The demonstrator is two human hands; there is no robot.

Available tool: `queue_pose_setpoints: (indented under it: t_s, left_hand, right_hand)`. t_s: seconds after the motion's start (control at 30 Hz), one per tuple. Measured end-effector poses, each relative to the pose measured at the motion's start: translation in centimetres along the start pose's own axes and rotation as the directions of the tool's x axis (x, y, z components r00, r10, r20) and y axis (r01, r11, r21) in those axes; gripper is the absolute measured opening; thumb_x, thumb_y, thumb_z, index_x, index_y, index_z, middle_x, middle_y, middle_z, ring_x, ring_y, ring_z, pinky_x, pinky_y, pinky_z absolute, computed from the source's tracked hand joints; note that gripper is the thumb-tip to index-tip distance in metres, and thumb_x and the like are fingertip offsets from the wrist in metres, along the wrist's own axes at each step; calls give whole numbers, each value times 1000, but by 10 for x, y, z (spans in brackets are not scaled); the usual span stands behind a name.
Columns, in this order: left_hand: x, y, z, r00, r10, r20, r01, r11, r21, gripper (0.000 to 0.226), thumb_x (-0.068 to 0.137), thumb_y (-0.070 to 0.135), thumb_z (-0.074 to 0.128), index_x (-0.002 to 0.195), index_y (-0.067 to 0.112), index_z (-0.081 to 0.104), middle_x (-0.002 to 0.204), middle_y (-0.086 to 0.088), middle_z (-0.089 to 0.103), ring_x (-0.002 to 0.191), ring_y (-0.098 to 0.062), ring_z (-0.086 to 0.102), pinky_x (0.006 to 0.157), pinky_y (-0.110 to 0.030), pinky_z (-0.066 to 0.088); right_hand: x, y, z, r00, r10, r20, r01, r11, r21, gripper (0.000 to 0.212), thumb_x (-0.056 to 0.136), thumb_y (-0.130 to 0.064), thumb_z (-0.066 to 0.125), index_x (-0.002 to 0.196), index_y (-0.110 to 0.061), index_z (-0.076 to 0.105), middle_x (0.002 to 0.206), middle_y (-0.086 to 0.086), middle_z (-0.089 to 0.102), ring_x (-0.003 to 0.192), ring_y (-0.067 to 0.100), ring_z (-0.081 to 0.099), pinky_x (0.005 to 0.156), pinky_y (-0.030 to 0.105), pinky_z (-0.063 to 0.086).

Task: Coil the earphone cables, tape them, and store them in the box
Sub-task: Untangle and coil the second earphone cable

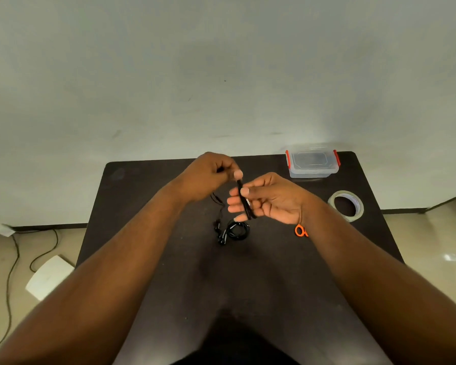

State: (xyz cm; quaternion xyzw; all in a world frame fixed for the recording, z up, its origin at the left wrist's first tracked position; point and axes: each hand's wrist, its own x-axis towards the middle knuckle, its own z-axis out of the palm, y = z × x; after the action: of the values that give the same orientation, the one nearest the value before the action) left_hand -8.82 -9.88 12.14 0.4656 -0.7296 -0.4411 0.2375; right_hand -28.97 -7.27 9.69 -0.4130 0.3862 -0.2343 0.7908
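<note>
Head view: the earphone cable (245,204), thin, light and limp, is wound into a flattened coil held above the dark table (148,206), its long axis near vertical, tilted slightly left at top. Right hand (269,198) pinches the coil at mid-length; left hand (208,175) pinches its top end. Grip across all strands, or loops likely spring loose. Box (312,164) stands closed at the far edge, well apart.
</note>
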Motion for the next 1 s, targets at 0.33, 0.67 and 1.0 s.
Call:
queue_pose_setpoints:
  t_s: [0.33,0.67,1.0]
  left_hand:
    - [-17,-9,50,985,-154,73,163,727,-667,24,94,-7,46,90,6,66,69,0,67,61,-11,61,65,-27,55]
    - [-24,-13,48,961,-217,170,260,919,-295,23,98,23,53,112,10,66,62,1,52,46,-12,42,46,-25,43]
    - [-15,-9,16,959,-252,132,210,939,272,9,83,23,73,75,19,71,62,5,64,48,4,54,52,-16,46]
  right_hand:
    - [-2,-8,20,922,-367,122,260,822,507,33,76,-17,75,105,-2,71,101,15,73,97,30,70,82,50,55]
    - [14,-4,1,809,-533,-248,412,815,-408,14,89,-7,64,92,-14,76,102,-1,74,106,17,67,91,45,52]
    - [11,18,-3,932,-362,0,200,514,-834,46,89,-16,65,49,-18,43,45,-8,32,44,9,28,47,18,23]
